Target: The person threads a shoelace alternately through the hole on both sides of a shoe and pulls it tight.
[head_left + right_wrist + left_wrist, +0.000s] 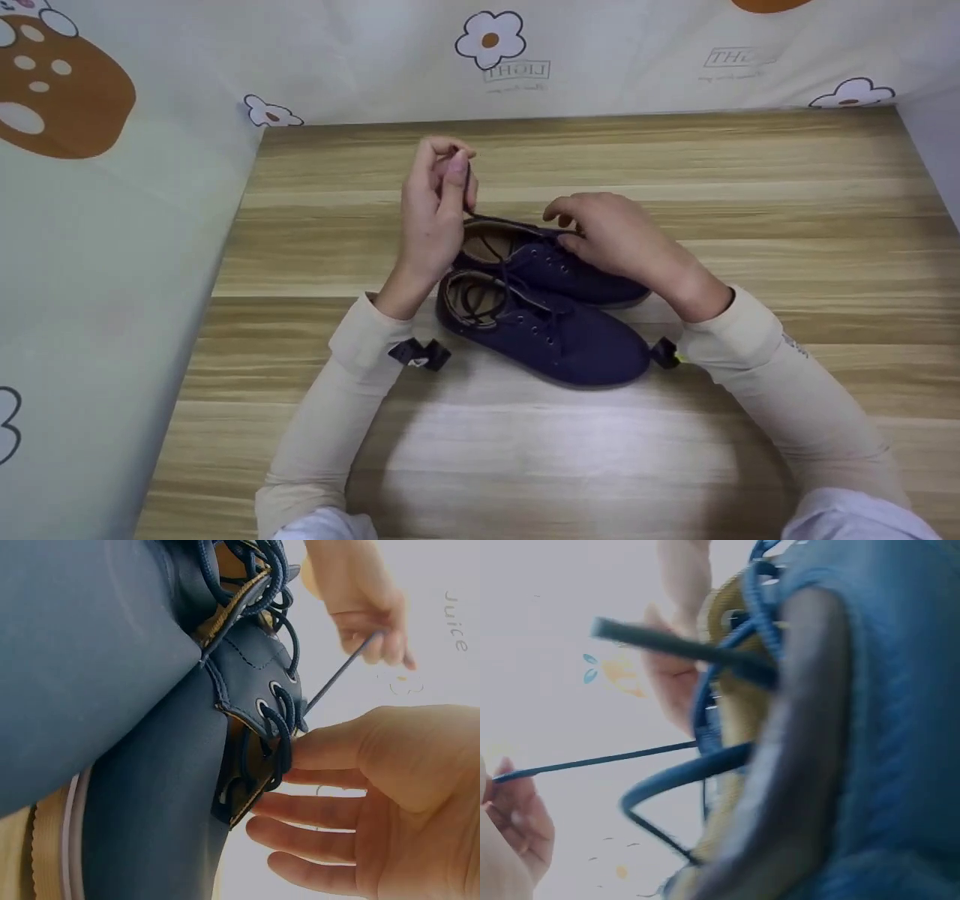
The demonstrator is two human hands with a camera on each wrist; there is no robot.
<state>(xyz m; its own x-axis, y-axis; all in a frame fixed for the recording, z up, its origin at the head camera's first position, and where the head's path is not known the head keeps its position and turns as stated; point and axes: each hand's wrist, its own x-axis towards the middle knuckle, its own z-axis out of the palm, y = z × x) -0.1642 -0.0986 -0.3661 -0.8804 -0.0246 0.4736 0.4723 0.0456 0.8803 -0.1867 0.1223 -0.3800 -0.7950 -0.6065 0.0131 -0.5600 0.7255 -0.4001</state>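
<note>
Two navy lace-up shoes lie side by side in the head view, toes to the right: the far shoe (592,283) and the near shoe (600,349). Raised over the far shoe's heel, my left hand (433,206) pinches the end of a dark shoelace (592,763). That lace runs taut back to the far shoe's eyelets. My right hand (615,232) is at those eyelets, its thumb touching the lacing (281,731) in the right wrist view. Its other fingers are loosely extended. A loose lace (466,304) lies coiled inside the near shoe.
Both shoes stand on a wood-grain table (315,255). A pale patterned sheet (360,67) rises behind the table and along its left side. Small black wrist devices sit by each cuff, the right one (664,352) close to the near shoe's toe.
</note>
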